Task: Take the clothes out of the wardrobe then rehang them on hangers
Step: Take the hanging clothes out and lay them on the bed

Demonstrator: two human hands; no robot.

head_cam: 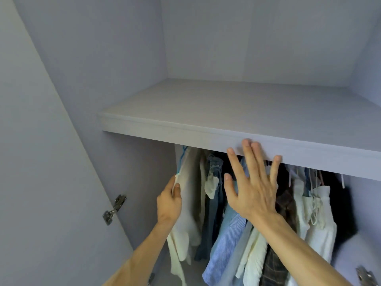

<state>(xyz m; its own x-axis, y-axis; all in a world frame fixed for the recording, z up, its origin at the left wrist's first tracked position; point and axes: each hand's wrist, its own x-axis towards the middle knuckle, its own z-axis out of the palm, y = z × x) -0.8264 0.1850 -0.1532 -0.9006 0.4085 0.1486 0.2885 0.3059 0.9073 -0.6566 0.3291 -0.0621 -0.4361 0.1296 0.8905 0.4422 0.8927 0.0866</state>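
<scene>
My right hand (252, 182) is nearest, its grip released, fingers spread just below the shelf (185, 133) edge. My left hand (169, 200), the nearer one, pinches the cream garment (191, 203). The garment hangs long-axis downward, immediately right of that grip.

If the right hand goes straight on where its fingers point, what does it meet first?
Likely the front edge of the wardrobe shelf: the open right hand points up at it and overlaps it in the picture. Depth is unclear; it might instead pass under, among the hanging clothes.
</scene>
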